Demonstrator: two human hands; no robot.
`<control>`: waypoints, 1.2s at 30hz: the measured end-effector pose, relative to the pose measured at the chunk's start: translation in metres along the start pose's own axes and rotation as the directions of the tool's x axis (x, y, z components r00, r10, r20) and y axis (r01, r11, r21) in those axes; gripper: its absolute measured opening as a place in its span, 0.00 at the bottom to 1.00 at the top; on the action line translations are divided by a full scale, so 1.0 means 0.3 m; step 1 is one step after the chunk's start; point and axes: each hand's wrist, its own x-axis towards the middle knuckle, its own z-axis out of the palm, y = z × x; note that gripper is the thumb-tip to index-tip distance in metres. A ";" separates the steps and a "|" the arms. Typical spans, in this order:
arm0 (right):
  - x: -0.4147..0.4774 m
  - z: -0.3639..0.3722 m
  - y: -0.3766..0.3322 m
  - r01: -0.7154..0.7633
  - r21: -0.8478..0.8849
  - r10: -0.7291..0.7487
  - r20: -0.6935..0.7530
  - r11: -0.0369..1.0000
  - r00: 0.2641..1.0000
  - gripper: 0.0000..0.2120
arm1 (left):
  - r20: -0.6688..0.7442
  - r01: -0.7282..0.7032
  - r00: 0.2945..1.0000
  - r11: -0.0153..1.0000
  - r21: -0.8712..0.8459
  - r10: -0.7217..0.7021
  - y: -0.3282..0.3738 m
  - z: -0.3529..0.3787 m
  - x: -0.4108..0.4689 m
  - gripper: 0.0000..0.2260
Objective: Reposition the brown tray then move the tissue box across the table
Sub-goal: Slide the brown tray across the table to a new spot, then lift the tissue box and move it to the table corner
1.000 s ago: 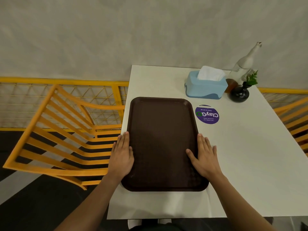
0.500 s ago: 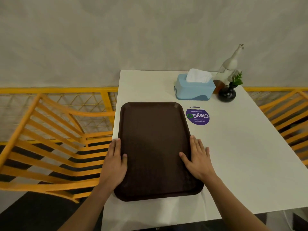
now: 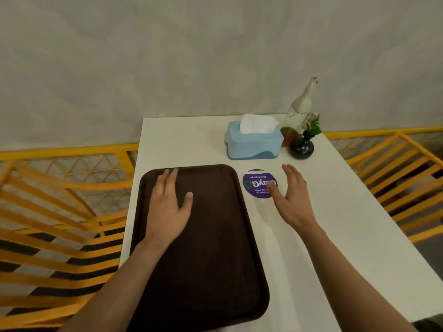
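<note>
Brown tray (image 3: 203, 248) flat on white worktop (image 3: 335, 236), near left edge; our left hand (image 3: 169, 209) sits over its far half, fingers (image 3: 167, 178) straight, loosely apart, gripping nothing. Contact with tray: cannot tell. Our right hand (image 3: 291, 197) is right of tray, off it, fingers (image 3: 291, 173) spread, thumb over purple round sticker (image 3: 257, 184). Blue tissue box (image 3: 254, 141) upright beyond right fingertips, apart from them. Black vase (image 3: 302, 147) and white bottle (image 3: 300, 109) just right of box. Orange chairs (image 3: 55, 212) flank worktop.
</note>
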 end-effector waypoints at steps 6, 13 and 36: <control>0.298 -0.028 0.060 0.067 0.060 -0.063 -0.056 0.996 0.996 0.29 | -0.021 -0.048 0.999 0.996 -0.072 0.046 0.223 0.202 0.239 0.36; 0.529 0.043 0.173 0.025 0.137 -0.033 0.055 0.990 0.998 0.32 | 0.019 0.040 0.999 0.979 -0.199 -0.037 0.358 0.438 0.449 0.47; 0.685 0.173 0.278 -0.050 0.310 -0.015 0.203 0.950 0.979 0.28 | 0.012 0.059 0.998 0.952 -0.299 -0.058 0.335 0.574 0.668 0.35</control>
